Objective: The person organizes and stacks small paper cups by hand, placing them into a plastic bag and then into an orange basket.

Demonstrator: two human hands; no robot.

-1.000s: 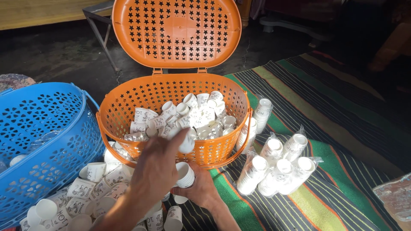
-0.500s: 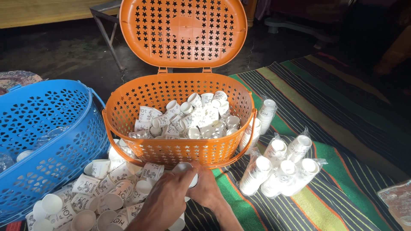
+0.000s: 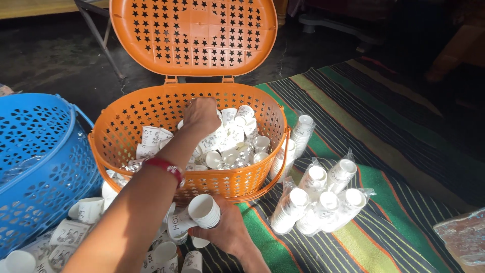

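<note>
The left hand (image 3: 202,115) is closed in a fist over the loose paper cups (image 3: 227,144) piled inside the orange basket (image 3: 151,108). The right hand (image 3: 227,233), in front of the basket, wraps its fingers around a white paper cup (image 3: 204,211) lying sideways above scattered cups on the striped mat (image 3: 394,217).

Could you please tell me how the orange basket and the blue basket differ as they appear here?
The orange basket has a hinged lid standing open and star-shaped holes; the blue basket shows no lid, and its holes form a different pattern. The orange basket is full of small white paper cups, with the left hand reaching into it, whereas the blue basket shows hardly any contents and no hand is near it. Both are perforated plastic baskets sitting side by side.
</note>
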